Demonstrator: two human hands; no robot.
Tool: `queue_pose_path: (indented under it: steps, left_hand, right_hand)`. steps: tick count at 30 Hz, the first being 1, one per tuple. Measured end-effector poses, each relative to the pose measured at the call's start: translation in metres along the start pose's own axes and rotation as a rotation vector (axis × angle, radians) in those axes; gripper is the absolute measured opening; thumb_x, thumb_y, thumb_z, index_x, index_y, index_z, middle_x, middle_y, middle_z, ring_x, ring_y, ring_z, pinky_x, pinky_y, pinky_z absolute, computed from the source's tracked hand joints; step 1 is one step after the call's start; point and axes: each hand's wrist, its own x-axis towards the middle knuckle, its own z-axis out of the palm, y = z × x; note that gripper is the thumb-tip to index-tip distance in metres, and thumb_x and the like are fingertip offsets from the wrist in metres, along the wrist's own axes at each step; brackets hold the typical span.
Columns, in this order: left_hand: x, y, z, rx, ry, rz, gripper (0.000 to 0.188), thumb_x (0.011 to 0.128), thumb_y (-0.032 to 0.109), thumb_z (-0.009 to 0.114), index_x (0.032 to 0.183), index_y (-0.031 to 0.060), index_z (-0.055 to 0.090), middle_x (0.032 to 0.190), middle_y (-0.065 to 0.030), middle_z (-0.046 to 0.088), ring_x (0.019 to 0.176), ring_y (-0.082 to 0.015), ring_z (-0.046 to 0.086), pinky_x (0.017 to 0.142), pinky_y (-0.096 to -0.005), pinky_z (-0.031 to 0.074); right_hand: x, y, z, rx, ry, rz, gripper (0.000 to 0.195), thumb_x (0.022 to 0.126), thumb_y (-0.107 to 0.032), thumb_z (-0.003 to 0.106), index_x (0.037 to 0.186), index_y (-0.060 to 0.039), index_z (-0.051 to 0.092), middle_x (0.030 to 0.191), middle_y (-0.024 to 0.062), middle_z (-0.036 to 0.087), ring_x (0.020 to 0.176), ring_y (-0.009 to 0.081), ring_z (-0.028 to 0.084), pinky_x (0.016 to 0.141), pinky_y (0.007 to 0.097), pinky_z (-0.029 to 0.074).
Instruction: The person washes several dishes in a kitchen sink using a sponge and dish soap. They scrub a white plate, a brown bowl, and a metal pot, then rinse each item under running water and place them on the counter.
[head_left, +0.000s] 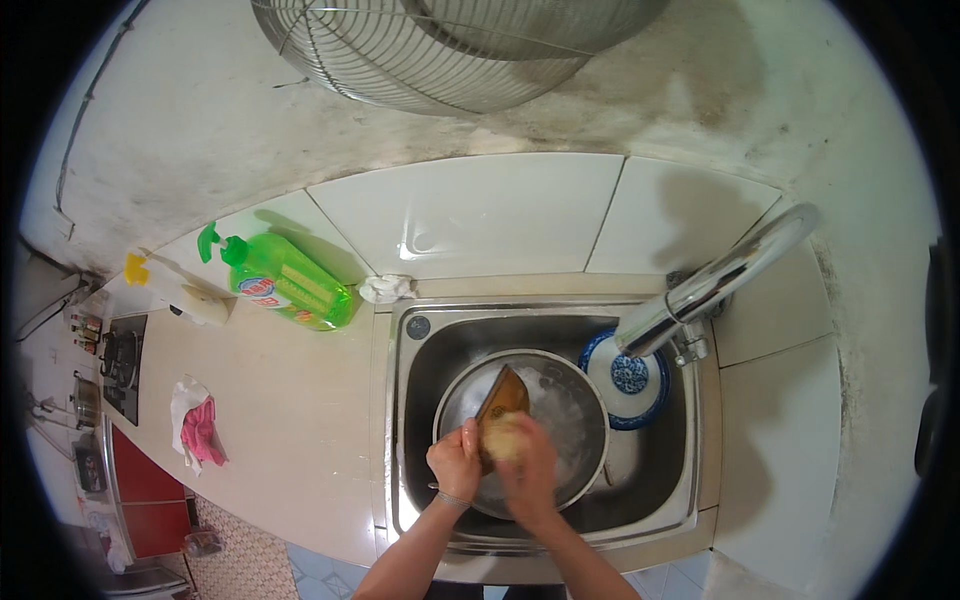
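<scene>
My left hand (457, 461) grips the edge of a brown dish (510, 392), which is tilted up on its side over a round metal basin (448, 390). In my right hand (536, 469), slightly blurred, is a pale yellow scrubber (504, 439), pressed against the face of the dish. Cloudy water with white suds (570, 420) fills part of the basin. The basin stands inside a stainless steel sink (652, 487). To its right, a white plate with blue patterns (609, 375) lies in the sink, partly behind the tap. My hands hide the dish's lower part.
A chrome tap (712, 292) arches over the sink's right side. On the left counter (300, 405) stand a green pump bottle (289, 281) and a white spray bottle (191, 300). A pink cloth (201, 429) lies there too. A crumpled white cloth (386, 288) sits by the sink's back corner.
</scene>
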Motion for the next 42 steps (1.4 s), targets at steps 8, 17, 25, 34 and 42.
queue_pose_path:
  steps: [8,17,25,34,42]
  left_hand:
    - [-0.015,0.029,-0.027,-0.142,-0.193,0.17,0.032,0.079,0.016,0.052,0.054,-0.0023,0.049,0.046,-0.0152,0.041,0.038,-0.0247,0.04,0.039,-0.0315,0.032]
    - [-0.025,0.021,-0.036,-0.609,-0.089,-0.121,0.039,0.086,0.018,0.042,0.052,-0.0011,0.039,0.047,0.0013,0.038,0.048,-0.004,0.03,0.041,-0.0235,0.026]
    - [-0.025,0.038,-0.038,-0.655,0.005,-0.108,0.047,0.088,0.03,0.036,0.058,-0.0044,0.047,0.055,-0.0031,0.05,0.051,-0.0068,0.038,0.044,-0.0246,0.031]
    - [-0.008,-0.008,-0.032,-0.327,-0.284,-0.398,0.048,0.083,0.036,0.048,0.058,-0.0036,0.055,0.047,-0.0002,0.046,0.043,-0.0053,0.04,0.04,-0.0209,0.033]
    - [-0.001,-0.016,-0.03,-0.387,-0.142,-0.35,0.049,0.086,0.033,0.044,0.05,-0.0013,0.049,0.045,-0.0015,0.045,0.044,-0.0063,0.04,0.041,-0.0221,0.032]
  right_hand:
    - [0.082,0.033,-0.032,0.46,-0.224,0.55,0.03,0.083,-0.026,0.045,0.095,-0.0004,0.055,0.089,0.01,0.059,0.085,0.0208,0.055,0.072,0.0316,0.043]
    - [-0.001,0.064,-0.002,1.436,0.24,1.019,0.04,0.083,-0.037,0.044,0.099,-0.001,0.052,0.092,0.01,0.057,0.08,0.0192,0.055,0.071,0.0286,0.044]
    - [0.003,0.055,-0.006,1.584,0.134,1.017,0.04,0.084,-0.036,0.043,0.103,-0.0017,0.049,0.096,0.0101,0.054,0.084,0.0187,0.053,0.072,0.0307,0.043]
    - [0.011,0.163,0.027,-0.346,-0.215,0.288,0.041,0.082,-0.026,0.045,0.115,-0.0022,0.04,0.107,0.0199,0.046,0.098,0.0317,0.044,0.079,0.0375,0.038]
    - [-0.013,0.179,0.019,-0.584,-0.817,0.116,0.035,0.078,-0.019,0.046,0.11,-0.0043,0.048,0.102,0.0161,0.051,0.096,0.0266,0.047,0.081,0.0335,0.037]
